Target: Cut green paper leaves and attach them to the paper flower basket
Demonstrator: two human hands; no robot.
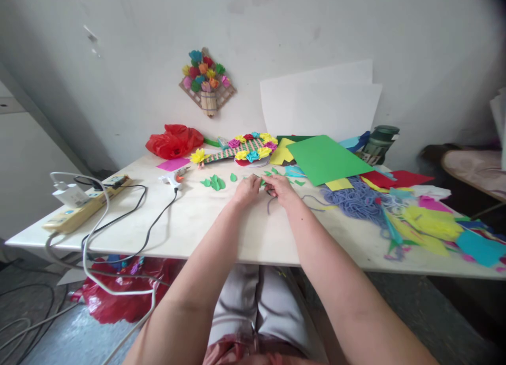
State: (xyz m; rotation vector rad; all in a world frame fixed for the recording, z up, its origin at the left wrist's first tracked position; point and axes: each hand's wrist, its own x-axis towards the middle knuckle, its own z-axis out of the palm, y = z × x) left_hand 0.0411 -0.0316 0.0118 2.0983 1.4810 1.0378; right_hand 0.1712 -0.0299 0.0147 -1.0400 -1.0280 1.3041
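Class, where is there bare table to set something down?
Between the glue gun, green leaves and left forearm; between right forearm, blue yarn and front edge. Crowded: right end, under coloured scraps; back, around bright flowers.

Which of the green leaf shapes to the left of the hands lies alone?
The single leaf shape between the left hand and the leaf cluster; the others on that side lie close together, farther left.

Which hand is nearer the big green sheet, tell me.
Right: the right hand is just left of the green sheet, the left hand farther left, beyond the right.
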